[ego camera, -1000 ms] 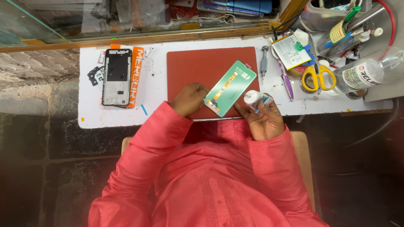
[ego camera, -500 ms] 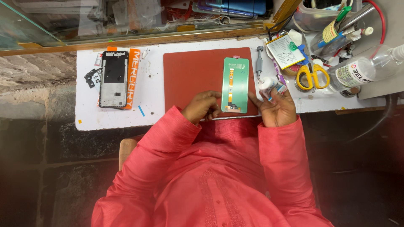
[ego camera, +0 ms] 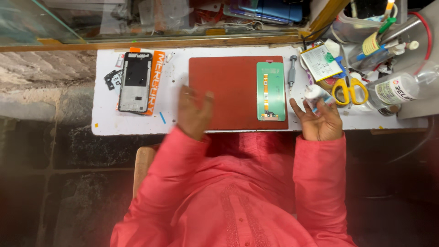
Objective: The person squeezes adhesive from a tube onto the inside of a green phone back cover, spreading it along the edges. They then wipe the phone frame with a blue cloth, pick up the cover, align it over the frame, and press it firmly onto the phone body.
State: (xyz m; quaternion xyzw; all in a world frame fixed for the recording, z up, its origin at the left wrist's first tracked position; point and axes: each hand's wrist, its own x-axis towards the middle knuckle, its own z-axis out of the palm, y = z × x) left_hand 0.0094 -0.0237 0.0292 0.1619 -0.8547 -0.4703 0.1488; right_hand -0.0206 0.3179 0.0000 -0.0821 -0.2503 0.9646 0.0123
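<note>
White table [ego camera: 105, 123] under a red mat [ego camera: 224, 91]; green phone screen panel [ego camera: 270, 90] flat on the mat's right part, long axis running away from the body. Right hand [ego camera: 320, 120] just right of it — clasping a small white bottle [ego camera: 313, 95]. Left hand [ego camera: 194, 112] blurred over the mat's left edge, fingers spread, holding nothing, farther off. Screwdriver [ego camera: 291, 73] lying between panel and scissors [ego camera: 348, 89]; phone frame [ego camera: 135, 81] well left.

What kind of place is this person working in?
Most likely a small phone repair bench. A bare green phone screen panel lies on a red work mat, a stripped phone frame sits to the left, and a small screwdriver and yellow-handled scissors are close by.
</note>
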